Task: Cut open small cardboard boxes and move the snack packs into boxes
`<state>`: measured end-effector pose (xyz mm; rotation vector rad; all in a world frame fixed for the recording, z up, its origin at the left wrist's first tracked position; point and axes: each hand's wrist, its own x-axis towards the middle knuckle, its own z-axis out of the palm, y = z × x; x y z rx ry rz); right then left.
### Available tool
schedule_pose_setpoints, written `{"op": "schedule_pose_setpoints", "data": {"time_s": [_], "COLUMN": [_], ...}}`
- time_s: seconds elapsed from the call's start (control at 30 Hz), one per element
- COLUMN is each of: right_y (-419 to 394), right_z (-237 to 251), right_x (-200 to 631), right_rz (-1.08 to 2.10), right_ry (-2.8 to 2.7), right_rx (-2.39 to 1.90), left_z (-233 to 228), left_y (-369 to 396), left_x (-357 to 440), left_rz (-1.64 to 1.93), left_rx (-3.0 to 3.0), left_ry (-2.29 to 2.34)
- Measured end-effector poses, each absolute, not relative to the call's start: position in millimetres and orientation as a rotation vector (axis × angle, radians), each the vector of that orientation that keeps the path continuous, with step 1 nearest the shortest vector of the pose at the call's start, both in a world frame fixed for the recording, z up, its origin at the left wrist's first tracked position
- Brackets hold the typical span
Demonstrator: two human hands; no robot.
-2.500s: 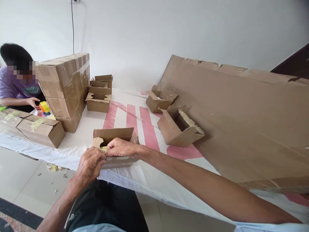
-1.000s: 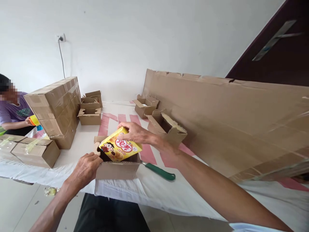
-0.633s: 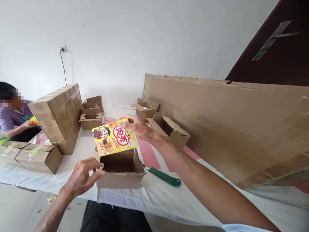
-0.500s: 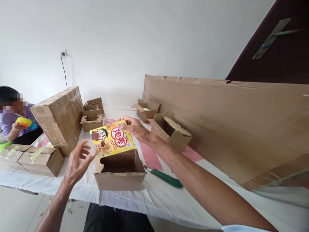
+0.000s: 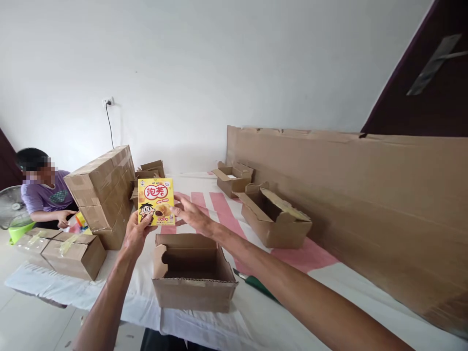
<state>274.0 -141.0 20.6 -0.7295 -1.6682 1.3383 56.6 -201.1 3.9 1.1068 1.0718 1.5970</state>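
Observation:
Between my two hands, a yellow snack box with red lettering and a cartoon face is held upright. My left hand grips its lower left corner, thumb on the front. My right hand holds its right side, with the fingers partly behind it. Just below and nearer to me stands an open cardboard box, its inside dark. A green-handled knife lies on the cloth to the right, partly covered by my right forearm.
Taped cartons are stacked at the left, with two more cartons in front. A person in purple sits beyond them. Open boxes stand right of centre, before a tall cardboard sheet. Another open box is farther back.
The snack box has turned upright and risen away from the open cardboard box. My left hand, free before, has taken hold of it. The person at the left has lowered their hand.

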Motion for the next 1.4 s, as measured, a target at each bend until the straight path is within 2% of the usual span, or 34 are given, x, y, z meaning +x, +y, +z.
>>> {"op": "schedule_pose_setpoints", "data": {"time_s": [0.2, 0.43, 0.6, 0.83, 0.93, 1.07, 1.23, 1.3, 1.4], "right_y": [-123, -112, -112, -115, -122, -145, -183, -195, -207], "right_z": [-4, -19, -22, 0, 18, 26, -29, -68, -132], "right_x": [254, 250, 248, 246, 258, 300, 369, 395, 432], "right_rz": [1.341, 1.362, 1.343, 1.207, 1.068, 0.833, 0.68, 0.623, 0.429], "right_ry": [-1.651, -1.677, -1.676, -1.693, -1.744, -1.694, -1.531, -1.526, -1.656], "right_rx": [-0.864, -0.945, -0.938, -0.711, -0.637, -0.75, -0.996, -1.135, -1.336], "left_z": [-19, -40, -38, 7, 39, 75, 65, 43, 8], "left_y": [-166, -155, -156, -160, -158, -155, -146, -137, -114], "left_x": [36, 28, 28, 25, 18, 1, -28, -37, -45], "left_rz": [1.339, 1.287, 1.282, 1.283, 1.399, 1.636, 1.667, 1.508, 1.039], "left_rx": [1.294, 1.269, 1.276, 1.369, 1.447, 1.519, 1.575, 1.693, 2.012], "left_ry": [1.287, 1.343, 1.34, 1.286, 1.153, 1.014, 1.162, 1.341, 1.753]}}
